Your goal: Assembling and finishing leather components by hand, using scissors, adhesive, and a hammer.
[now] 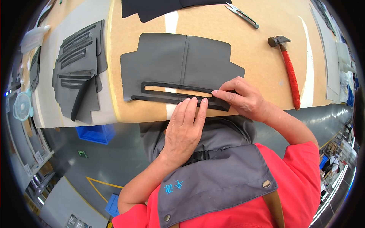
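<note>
A dark grey sheet panel with notched corners lies flat on the table in front of me. A seam runs down its middle, and a long slot with a black border crosses its near part. My left hand rests on the panel's near edge, its fingers stretched out flat below the slot. At the slot's right end my right hand is closed, thumb and forefinger pinching the black border. Whatever lies under the right fingertips is hidden.
A hammer with a red-wrapped handle lies to the right. Thread snips lie at the far side, beside a black sheet piece. Stacked grey panels sit at the left. A blue bin stands below the table's near edge.
</note>
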Demonstrator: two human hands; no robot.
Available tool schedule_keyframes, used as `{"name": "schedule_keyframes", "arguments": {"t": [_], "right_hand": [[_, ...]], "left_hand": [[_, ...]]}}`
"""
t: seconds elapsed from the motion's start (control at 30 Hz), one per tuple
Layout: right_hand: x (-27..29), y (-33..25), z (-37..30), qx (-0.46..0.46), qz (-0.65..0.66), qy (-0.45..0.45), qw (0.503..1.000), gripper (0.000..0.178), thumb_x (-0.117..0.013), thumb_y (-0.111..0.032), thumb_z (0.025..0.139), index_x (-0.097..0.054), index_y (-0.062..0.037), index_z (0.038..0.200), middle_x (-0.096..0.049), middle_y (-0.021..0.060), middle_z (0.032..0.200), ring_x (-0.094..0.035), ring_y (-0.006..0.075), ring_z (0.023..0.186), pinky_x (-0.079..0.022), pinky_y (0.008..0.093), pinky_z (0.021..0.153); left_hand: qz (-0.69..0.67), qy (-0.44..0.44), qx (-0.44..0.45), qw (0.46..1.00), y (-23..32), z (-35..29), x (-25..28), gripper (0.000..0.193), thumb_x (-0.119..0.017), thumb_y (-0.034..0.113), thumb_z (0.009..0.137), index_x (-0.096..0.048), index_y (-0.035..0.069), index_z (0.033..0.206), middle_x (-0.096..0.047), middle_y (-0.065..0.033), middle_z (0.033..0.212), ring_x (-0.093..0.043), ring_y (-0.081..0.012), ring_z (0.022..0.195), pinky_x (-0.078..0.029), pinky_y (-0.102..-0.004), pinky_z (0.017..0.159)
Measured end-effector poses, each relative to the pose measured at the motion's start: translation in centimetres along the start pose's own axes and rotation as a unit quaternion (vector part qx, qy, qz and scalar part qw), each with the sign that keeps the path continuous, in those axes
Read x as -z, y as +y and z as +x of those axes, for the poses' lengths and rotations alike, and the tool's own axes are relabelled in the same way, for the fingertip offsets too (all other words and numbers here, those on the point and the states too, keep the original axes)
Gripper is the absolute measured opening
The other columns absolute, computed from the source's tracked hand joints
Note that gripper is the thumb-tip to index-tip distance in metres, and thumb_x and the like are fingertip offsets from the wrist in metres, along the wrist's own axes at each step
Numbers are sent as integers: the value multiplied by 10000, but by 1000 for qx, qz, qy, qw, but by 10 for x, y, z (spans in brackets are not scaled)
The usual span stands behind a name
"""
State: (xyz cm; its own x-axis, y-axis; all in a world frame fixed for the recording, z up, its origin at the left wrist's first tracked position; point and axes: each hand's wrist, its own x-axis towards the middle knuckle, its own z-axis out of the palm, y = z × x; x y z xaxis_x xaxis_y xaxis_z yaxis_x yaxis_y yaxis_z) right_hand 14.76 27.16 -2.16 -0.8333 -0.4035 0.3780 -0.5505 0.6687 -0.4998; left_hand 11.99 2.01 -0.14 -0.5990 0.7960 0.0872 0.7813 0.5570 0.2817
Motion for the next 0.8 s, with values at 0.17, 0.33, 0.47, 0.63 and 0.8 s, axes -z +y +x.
{"name": "schedule_keyframes", "arguments": {"t": [0.17, 0.33, 0.47, 0.63, 0.8], "right_hand": [[1, -1, -1, 33, -39, -7, 999, 460, -740, -67, 693, -736, -18, 1151, -628, 59, 1008, -625, 237, 887, -539, 346, 738], [3, 1, -2, 63, -51, -26, 996, 450, -747, -85, 681, -748, -12, 1125, -642, 53, 1033, -624, 231, 886, -538, 343, 742], [3, 2, -3, 74, -62, -35, 995, 450, -748, -94, 684, -747, -9, 1126, -643, 50, 1037, -626, 233, 893, -536, 341, 747], [-1, 2, -3, 45, -41, -18, 998, 463, -757, -103, 693, -753, -8, 1147, -657, 47, 1067, -630, 229, 903, -532, 337, 747], [2, 4, -4, 79, -54, -26, 995, 429, -761, -68, 724, -754, -7, 1149, -650, 39, 1061, -630, 215, 904, -530, 340, 746]], "left_hand": [[11, -13, -12, 1000, 1, -1, -1, 563, -608, 12, 868, -579, 52, 1430, -523, -112, 1363, -509, -276, 1305, -459, -396, 1109], [9, -1, -23, 1000, 0, 1, 1, 555, -635, 71, 857, -581, 35, 1408, -546, -106, 1320, -545, -277, 1262, -480, -413, 1094], [-3, -17, 0, 1000, 2, 1, 2, 577, -608, 23, 871, -574, 76, 1445, -526, -101, 1357, -515, -272, 1291, -454, -401, 1114], [6, -21, -2, 1000, 4, 2, 3, 561, -615, 25, 883, -581, 78, 1440, -531, -100, 1353, -519, -270, 1288, -461, -410, 1111], [5, -16, 0, 1000, 4, 1, 0, 552, -616, 23, 893, -582, 82, 1441, -531, -100, 1354, -525, -273, 1289, -465, -413, 1112]]}}
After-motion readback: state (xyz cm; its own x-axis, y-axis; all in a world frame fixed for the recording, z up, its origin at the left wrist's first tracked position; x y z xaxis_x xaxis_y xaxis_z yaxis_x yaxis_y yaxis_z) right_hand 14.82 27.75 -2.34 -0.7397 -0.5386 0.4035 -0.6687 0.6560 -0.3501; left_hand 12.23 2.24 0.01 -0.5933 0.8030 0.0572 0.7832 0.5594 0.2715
